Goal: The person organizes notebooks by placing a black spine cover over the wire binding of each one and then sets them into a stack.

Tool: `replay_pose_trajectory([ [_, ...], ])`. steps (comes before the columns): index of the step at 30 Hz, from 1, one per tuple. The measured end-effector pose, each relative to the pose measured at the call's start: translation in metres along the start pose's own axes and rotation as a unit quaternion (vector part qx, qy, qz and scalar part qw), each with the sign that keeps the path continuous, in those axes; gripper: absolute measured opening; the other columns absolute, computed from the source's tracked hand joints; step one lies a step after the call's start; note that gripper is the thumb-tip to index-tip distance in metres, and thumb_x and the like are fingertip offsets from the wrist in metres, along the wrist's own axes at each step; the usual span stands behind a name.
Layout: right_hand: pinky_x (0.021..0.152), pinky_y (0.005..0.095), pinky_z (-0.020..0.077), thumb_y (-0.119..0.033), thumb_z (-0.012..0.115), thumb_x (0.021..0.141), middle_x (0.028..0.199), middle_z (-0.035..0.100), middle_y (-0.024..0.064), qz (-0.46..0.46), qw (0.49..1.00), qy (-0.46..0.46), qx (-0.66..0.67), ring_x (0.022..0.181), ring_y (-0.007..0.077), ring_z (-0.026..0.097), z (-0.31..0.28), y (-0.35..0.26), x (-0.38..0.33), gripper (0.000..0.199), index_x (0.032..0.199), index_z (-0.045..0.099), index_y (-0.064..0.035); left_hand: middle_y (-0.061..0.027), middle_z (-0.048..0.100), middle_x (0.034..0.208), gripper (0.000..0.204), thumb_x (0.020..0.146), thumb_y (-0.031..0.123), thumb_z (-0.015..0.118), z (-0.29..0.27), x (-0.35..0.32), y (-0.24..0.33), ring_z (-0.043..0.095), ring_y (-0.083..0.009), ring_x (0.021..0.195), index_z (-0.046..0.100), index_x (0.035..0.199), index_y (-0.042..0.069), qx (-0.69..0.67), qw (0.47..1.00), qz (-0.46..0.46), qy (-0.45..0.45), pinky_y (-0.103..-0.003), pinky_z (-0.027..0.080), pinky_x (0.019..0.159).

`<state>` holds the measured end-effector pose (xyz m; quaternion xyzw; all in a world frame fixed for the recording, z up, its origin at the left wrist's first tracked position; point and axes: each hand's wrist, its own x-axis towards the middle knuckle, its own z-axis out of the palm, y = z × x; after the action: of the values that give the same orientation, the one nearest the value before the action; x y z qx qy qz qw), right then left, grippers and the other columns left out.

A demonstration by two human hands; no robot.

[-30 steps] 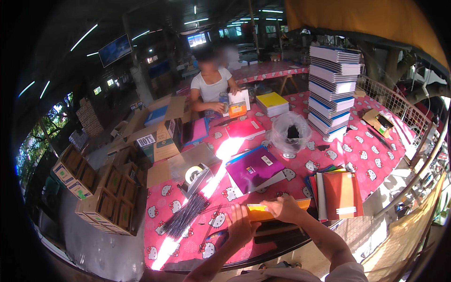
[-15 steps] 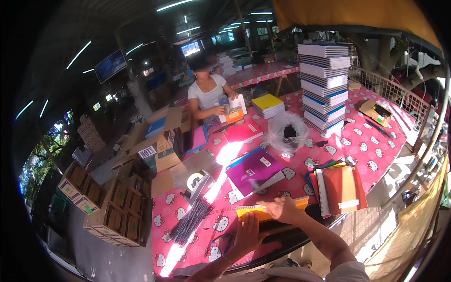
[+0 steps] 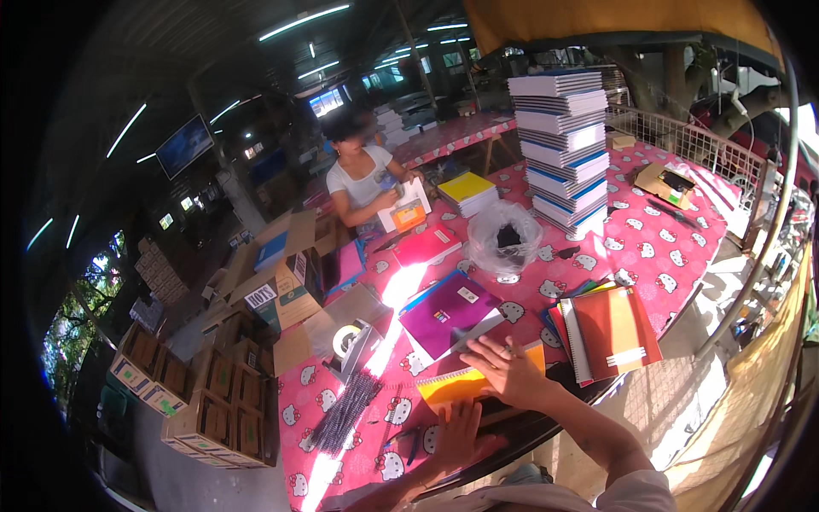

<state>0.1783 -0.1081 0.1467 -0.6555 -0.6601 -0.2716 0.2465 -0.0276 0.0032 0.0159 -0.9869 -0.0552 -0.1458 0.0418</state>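
A yellow-orange spiral notebook (image 3: 444,389) lies at the table's near edge, its bound edge facing away from me. My left hand (image 3: 459,435) rests its outstretched fingers on the notebook's near edge. Across the notebook's right part reaches my right hand (image 3: 505,372), fingers stretched out and partly blurred, hiding some of the binding. Just beyond it sits a purple cover (image 3: 450,316) over white and blue sheets. To the left is a bundle of dark binding coils (image 3: 348,413). Several spiral notebooks (image 3: 610,331) with red-brown and orange covers are piled at the right.
A tall stack of notebooks (image 3: 559,162) rises behind a clear plastic bag (image 3: 503,239). A tape dispenser (image 3: 351,346) stands near an open cardboard box (image 3: 286,286). Across the table a co-worker (image 3: 365,181) handles a booklet. Small cartons (image 3: 213,401) are stacked at left.
My right hand has gone from a bent-finger touch at the notebook's binding to stretched fingers over it. My left hand stays at the near edge. The whole view has shifted slightly.
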Motion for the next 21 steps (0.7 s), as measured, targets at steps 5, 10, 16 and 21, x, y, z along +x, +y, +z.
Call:
replay_pose_trajectory([
  [5,0.107,0.0375,0.0446,-0.014,0.077,0.088,0.143,0.056,0.013,0.326,0.721,-0.066,0.608,0.127,0.0239,0.057,-0.014,0.097,-0.105,0.07,0.149,0.044,-0.0095,-0.0189,0.055,0.14,0.052,0.099,0.036,0.057,-0.086,0.093,-0.024,0.05,-0.0341,0.132,0.052,0.138,0.002,-0.026,0.994,-0.05,0.091,-0.063,0.027,0.113],
  [10,0.101,0.0303,0.0485,-0.009,0.072,0.093,0.134,0.062,0.009,0.244,0.713,-0.1,0.65,0.123,0.0172,0.057,0.021,0.083,-0.085,0.043,0.134,0.061,-0.0017,-0.0096,0.073,0.096,0.028,0.1,0.032,0.058,-0.089,0.095,-0.05,0.069,-0.0267,0.085,0.069,0.11,0.008,-0.102,0.99,0.045,0.086,-0.049,0.037,0.109],
  [16,0.099,0.0276,0.0493,-0.013,0.068,0.097,0.126,0.068,0.0075,0.273,0.662,-0.131,0.686,0.113,0.0111,0.06,0.039,0.081,-0.098,0.037,0.132,0.064,0.0001,-0.0072,0.069,0.094,0.024,0.096,0.03,0.064,-0.097,0.098,-0.047,0.066,-0.0274,0.092,0.068,0.101,0.008,-0.09,0.995,-0.005,0.034,-0.045,0.041,0.103],
  [21,0.092,0.0256,0.0504,-0.015,0.068,0.097,0.119,0.072,0.0063,0.267,0.704,-0.113,0.648,0.105,0.0085,0.062,0.033,0.087,-0.098,0.037,0.131,0.064,-0.0002,-0.0265,0.051,0.139,0.069,0.092,0.049,0.064,-0.081,0.121,0.002,0.049,-0.0437,0.129,0.05,0.136,-0.002,0.113,0.988,-0.084,0.061,-0.061,0.029,0.113],
])
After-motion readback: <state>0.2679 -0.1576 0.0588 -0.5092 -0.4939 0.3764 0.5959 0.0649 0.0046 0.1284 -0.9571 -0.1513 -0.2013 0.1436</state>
